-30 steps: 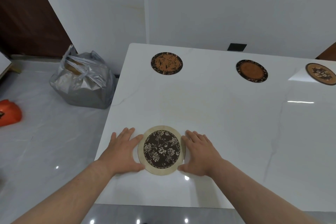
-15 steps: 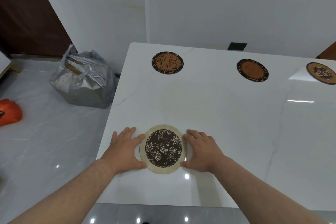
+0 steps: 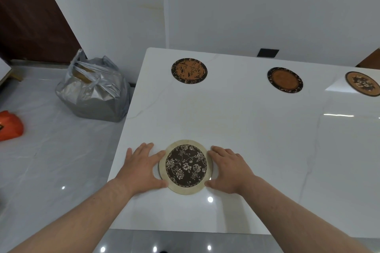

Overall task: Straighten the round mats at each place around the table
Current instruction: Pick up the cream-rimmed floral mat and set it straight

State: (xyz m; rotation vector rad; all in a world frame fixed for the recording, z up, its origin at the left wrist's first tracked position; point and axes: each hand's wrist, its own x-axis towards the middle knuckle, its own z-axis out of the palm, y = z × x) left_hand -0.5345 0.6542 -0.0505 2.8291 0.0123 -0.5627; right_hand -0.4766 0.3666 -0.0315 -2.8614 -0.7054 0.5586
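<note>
A round mat with a cream rim and a dark floral centre (image 3: 186, 167) lies near the front edge of the white table (image 3: 257, 133). My left hand (image 3: 141, 167) lies flat on the table with thumb and forefinger against the mat's left edge. My right hand (image 3: 228, 169) lies flat the same way against its right edge. Along the far side lie three more round mats: an orange and black one (image 3: 189, 70), a dark-rimmed brown one (image 3: 285, 79), and a floral one (image 3: 363, 83) at the right frame edge.
A grey plastic bag (image 3: 92, 90) stands on the marble floor beside the table's left edge. An orange object (image 3: 9, 127) lies on the floor at far left. A white wall runs behind the table, with a dark door at left.
Both hands stay on either side of the near mat. The mat has shifted slightly to the right and a little away from me between them.
</note>
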